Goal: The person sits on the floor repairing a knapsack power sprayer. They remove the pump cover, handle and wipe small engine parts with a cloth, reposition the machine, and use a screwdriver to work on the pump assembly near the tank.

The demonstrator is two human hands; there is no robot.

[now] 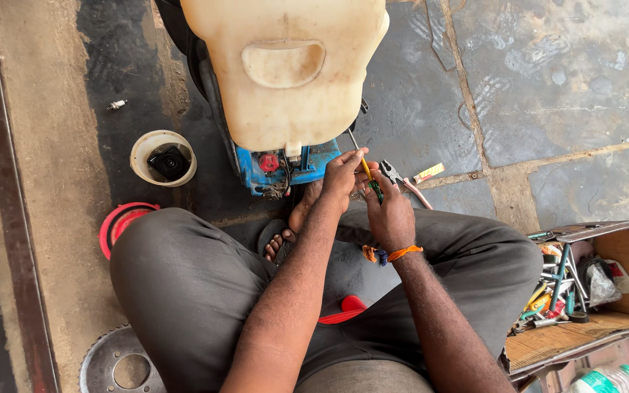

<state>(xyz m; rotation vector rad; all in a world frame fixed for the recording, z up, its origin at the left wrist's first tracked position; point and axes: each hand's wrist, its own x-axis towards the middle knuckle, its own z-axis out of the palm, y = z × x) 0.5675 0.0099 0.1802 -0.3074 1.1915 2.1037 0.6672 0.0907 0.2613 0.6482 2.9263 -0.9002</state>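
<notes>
I sit on the floor in front of a machine with a large cream plastic tank above a blue engine block. My left hand pinches the yellow shaft end of a screwdriver whose metal tip points at the blue block's right side. My right hand grips the screwdriver's green and yellow handle from below; an orange thread band circles that wrist. Both hands are close together just right of the engine.
Pliers with pink grips lie on the stone floor beside my right hand. A white cup with a black part, a red lid and a toothed metal disc sit at left. A wooden toolbox stands at right.
</notes>
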